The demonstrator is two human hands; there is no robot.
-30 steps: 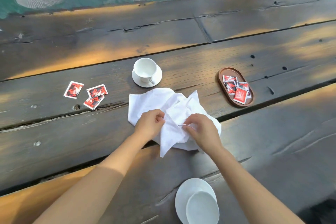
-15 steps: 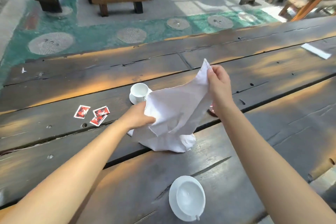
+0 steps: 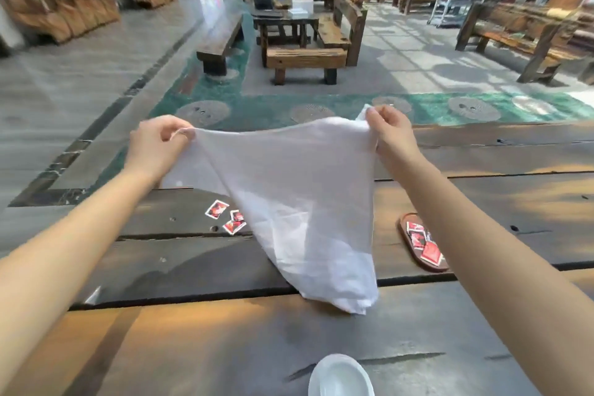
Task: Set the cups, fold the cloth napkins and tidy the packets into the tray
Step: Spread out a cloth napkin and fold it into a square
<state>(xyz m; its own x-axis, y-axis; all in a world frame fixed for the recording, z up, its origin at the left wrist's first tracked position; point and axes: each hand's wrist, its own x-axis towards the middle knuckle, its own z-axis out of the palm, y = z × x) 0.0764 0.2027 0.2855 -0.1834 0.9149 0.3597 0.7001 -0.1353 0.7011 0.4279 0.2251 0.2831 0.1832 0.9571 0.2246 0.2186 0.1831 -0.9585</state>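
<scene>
Surface: a dark plank table (image 3: 482, 209) with gaps between the boards and patches of sun on it. Beyond its far edge I saw a strip of green flooring (image 3: 321, 103), then paved floor with a heavy wooden bench (image 3: 305, 58) and more timber furniture further back.

Hands: the left hand (image 3: 157, 141) pinched one top corner of the white napkin (image 3: 299, 202), and the right hand (image 3: 390, 135) pinched the other with curled fingers. Both were raised over the far edge of the table. The cloth hung between them as a slack sheet that narrowed downward. Its lowest tip was down at the planks, nearer me than both hands. I could not tell whether it touched.

Below the left hand, three loose packets (image 3: 225, 219) lay on the wood, the nearest partly behind the cloth. Below the right hand, just beside the forearm, was the oval tray (image 3: 403, 231), holding red packets (image 3: 424, 244).

Edges and room: the table's left end ran under the left forearm. Bare planks stretched right of the right hand, and more lay between the cloth tip and a white cup and saucer (image 3: 340, 376), cut off by the lower frame edge.
</scene>
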